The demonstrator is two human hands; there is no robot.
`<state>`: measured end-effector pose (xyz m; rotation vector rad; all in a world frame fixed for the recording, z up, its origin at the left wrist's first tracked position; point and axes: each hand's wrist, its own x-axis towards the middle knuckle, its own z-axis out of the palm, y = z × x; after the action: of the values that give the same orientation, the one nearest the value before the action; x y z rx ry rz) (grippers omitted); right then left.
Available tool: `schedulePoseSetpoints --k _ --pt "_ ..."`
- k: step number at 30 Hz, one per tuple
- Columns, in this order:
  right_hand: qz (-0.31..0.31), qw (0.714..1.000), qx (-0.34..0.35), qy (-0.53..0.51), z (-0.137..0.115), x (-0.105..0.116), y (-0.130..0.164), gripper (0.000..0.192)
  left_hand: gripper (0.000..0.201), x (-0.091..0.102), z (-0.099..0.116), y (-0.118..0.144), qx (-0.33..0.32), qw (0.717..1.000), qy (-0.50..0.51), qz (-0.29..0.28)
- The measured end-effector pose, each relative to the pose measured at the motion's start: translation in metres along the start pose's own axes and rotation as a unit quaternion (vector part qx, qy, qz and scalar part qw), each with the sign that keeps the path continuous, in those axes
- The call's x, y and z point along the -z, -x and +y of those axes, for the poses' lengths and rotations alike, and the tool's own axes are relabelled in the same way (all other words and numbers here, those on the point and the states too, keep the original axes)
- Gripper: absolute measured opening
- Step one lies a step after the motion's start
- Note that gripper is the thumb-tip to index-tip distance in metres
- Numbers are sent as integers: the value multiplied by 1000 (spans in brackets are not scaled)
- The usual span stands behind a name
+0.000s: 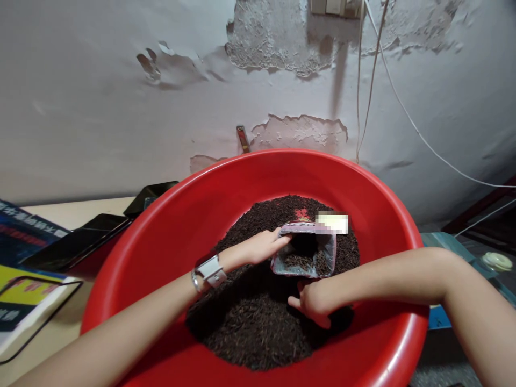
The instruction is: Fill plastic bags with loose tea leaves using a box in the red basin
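A big red plastic basin (133, 252) holds a heap of dark, loose shreds (253, 333) that look like dried tea leaves. Over the heap, a bag (328, 252) with a silvery lining lies with its mouth toward me, some shreds inside it. My left hand (264, 246) is closed on the left edge of the bag's mouth, fingers partly hidden by it. Just below the bag, my right hand (316, 301) is low over the heap with fingers apart, and nothing shows in it. Whether its fingertips touch the shreds I cannot tell.
Black trays (97, 236) and printed packages (28, 231) stand on a pale table at the left. Behind the basin rises a wall (100, 107) with peeling plaster and hanging cables (368, 91). A teal surface bears a pale round object (497, 262) at the right.
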<state>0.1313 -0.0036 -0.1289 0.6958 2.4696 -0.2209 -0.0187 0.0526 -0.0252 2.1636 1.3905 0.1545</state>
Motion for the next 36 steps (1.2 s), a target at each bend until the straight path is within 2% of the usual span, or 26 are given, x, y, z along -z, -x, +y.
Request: schedulePoseSetpoints --k 2,3,7,11,16,20,24,27,31,33,36 --pt "-93 995 -7 33 -3 13 11 103 51 0 1 0 -1 1000 -7 2" --pt "-115 992 -2 42 -5 19 17 103 52 1 1 0 -2 1000 -11 1" --pt "-66 997 31 38 -8 35 35 81 55 1 4 1 4 999 -35 -13" --pt "-39 996 59 56 -14 40 42 59 58 2 5 1 9 998 -56 -24" --pt "2 995 72 76 -25 44 45 51 59 1 4 1 11 998 -60 -28" --pt "24 994 88 56 -33 58 56 46 57 1 2 1 4 999 -46 -19" --pt "97 987 122 22 -38 80 74 43 54 0 2 1 5 999 -44 -17" --pt "193 973 123 31 -33 93 85 37 52 0 3 1 8 999 -31 -20" --pt "309 946 72 72 -19 105 91 23 50 0 2 0 10 1000 -15 -11" --pt "332 936 32 114 -13 109 89 19 44 -2 -2 -3 -4 1000 -20 -8" --pt "329 929 -49 165 -6 110 81 24 31 -6 -11 -8 -28 997 -66 -16"
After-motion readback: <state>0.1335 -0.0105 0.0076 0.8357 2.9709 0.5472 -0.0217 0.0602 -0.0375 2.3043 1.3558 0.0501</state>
